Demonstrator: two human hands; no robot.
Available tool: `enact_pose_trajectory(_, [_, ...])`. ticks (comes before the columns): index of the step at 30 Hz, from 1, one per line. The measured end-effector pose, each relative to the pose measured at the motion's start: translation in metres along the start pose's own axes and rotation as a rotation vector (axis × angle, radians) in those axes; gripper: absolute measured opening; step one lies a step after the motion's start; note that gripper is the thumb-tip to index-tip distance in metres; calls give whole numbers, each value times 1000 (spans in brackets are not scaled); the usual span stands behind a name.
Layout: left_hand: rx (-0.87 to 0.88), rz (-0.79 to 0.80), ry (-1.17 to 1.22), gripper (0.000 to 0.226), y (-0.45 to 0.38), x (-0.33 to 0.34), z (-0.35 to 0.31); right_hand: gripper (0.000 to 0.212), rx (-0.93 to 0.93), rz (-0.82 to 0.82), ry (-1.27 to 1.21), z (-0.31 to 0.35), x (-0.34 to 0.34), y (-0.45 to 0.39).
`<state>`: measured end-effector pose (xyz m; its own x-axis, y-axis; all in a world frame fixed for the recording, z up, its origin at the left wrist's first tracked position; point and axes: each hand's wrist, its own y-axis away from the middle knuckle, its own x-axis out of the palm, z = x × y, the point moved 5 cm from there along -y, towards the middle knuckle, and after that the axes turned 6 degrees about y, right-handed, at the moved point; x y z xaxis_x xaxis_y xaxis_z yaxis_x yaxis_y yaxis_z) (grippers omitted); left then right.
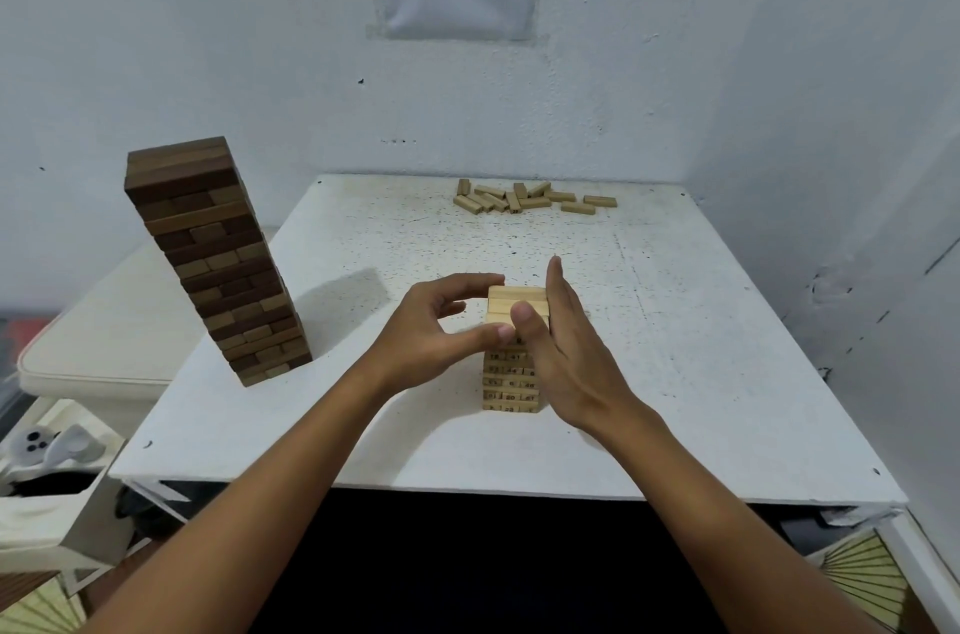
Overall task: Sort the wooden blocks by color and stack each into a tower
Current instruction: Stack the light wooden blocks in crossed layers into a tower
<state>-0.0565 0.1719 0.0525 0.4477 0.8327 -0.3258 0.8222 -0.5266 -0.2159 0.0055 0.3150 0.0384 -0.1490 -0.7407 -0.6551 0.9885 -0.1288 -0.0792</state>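
Flanking a short tower of pale numbered wooden blocks (514,363) near the middle of the white speckled counter (701,373), both hands work at its top layers. The left hand (441,332) curls its fingers (467,281) over the far top edge while its thumb presses the near side, gripping the upper blocks. The right hand (563,342) lies with straight fingers flat against the tower's right face, thumb touching the front. A tall tower of dark and mid-brown wooden blocks (218,259) stands at the counter's left edge. Loose pale wooden blocks (530,199) lie scattered at the far edge, by the wall.
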Motion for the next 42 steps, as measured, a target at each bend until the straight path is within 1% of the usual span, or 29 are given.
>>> enact_pose_trajectory(7, [13, 6, 29, 62, -1, -1, 1, 121, -4, -7, -17, -3, 1, 0])
enact_pose_trajectory(10, [11, -6, 77, 51, -6, -5, 2, 121, -12, -25, -85, -2, -5, -3])
enact_pose_trajectory(13, [3, -31, 99, 48, -17, -12, -2, 109, -31, -69, -224, -4, -17, -16])
enact_pose_trajectory(16, [-6, -73, 75, 42, -35, -19, -5, 87, -43, -93, -273, -6, -33, -37])
enact_pose_trajectory(18, [-10, -100, 32, 33, -52, -23, -3, 70, -49, -103, -228, -8, -44, -53])
enact_pose_trajectory(20, [-16, -118, -38, 29, -69, -25, 2, 61, -56, -107, -159, -13, -52, -71])
enact_pose_trajectory(23, [-27, -119, -161, 32, -96, -27, 17, 55, -50, -102, -117, -25, -59, -99])
enact_pose_trajectory(28, [-56, -122, -254, 37, -137, -25, 44, 45, -33, -107, -52, -51, -64, -147])
enact_pose_trajectory(31, [-36, -105, -334, 37, -164, -20, 57, 39, -38, -120, 26, -70, -65, -177])
enact_pose_trajectory(34, [3, -90, -433, 37, -191, -13, 70, 32, -63, -173, 157, -90, -69, -206])
enact_pose_trajectory(38, [75, -68, -585, 37, -231, -6, 86, 29, -70, -254, 374, -108, -79, -239])
enact_pose_trajectory(40, [112, -38, -673, 42, -245, 1, 91, 26, -83, -258, 474, -110, -81, -249])
enact_pose_trajectory(42, [138, -18, -759, 46, -255, 8, 97, 25, -102, -225, 582, -114, -79, -257])
